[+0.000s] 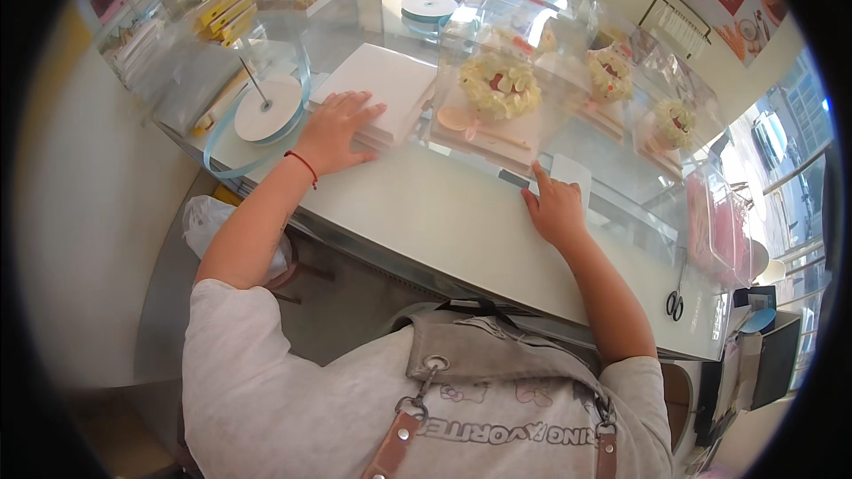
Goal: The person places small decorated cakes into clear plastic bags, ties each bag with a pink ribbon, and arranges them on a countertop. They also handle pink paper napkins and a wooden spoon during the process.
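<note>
My left hand (334,135) rests with spread fingers on the near left edge of a stack of flat white boxes or boards (383,78). My right hand (559,209) has its index finger stretched out at the near right corner of a clear box, its thumb apart. Inside that box sit a pale yellow flower wreath (499,87) and a small wooden spoon (456,118). Beside the right hand lies a white card-like piece (572,176). Neither hand shows anything held.
Left of the stack stands a spool of blue ribbon (268,110) on a spindle, its loose ribbon looping over the counter edge. More clear boxes with wreaths (610,76) stand at right. Black-handled scissors (675,304) lie at the near right, below a clear tub with pink contents (715,217).
</note>
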Action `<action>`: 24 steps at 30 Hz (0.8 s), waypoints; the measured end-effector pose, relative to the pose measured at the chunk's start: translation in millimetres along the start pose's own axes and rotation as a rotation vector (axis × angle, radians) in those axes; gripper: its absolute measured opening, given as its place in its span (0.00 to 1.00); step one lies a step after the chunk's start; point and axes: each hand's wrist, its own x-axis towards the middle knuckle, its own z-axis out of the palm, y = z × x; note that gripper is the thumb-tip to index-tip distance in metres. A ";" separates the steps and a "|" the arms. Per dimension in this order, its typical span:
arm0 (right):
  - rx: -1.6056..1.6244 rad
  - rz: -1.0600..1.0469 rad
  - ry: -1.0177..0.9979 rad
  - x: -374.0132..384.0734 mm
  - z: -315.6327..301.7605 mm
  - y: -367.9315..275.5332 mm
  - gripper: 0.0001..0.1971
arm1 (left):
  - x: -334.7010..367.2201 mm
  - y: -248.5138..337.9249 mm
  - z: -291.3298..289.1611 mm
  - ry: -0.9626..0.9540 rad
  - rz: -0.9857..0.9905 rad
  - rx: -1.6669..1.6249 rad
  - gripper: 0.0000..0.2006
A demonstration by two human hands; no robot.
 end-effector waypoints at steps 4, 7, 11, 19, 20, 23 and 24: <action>0.019 0.005 -0.013 0.7 -0.6 0.4 0.27 | -38.8 38.0 -29.7 -0.039 -0.015 0.019 0.39; 0.015 0.000 0.003 1.4 2.9 2.9 0.27 | -71.4 63.9 -42.1 -0.017 -0.041 0.064 0.39; -0.014 -0.024 0.033 3.1 4.6 -2.1 0.26 | -100.3 85.6 -50.0 -0.007 -0.060 0.104 0.36; -0.288 0.021 -0.055 28.4 14.3 -28.1 0.23 | -114.1 75.2 -29.9 0.257 0.097 0.075 0.19; -0.285 0.017 -0.084 33.2 13.7 -33.0 0.24 | -115.6 73.8 -24.3 0.303 0.108 0.098 0.17; -0.321 -0.009 -0.083 38.2 16.7 -42.1 0.26 | -116.1 74.5 -20.8 0.365 0.117 0.127 0.16; -0.342 -0.017 -0.068 37.9 17.6 -42.7 0.26 | -115.4 74.6 -20.7 0.374 0.118 0.128 0.16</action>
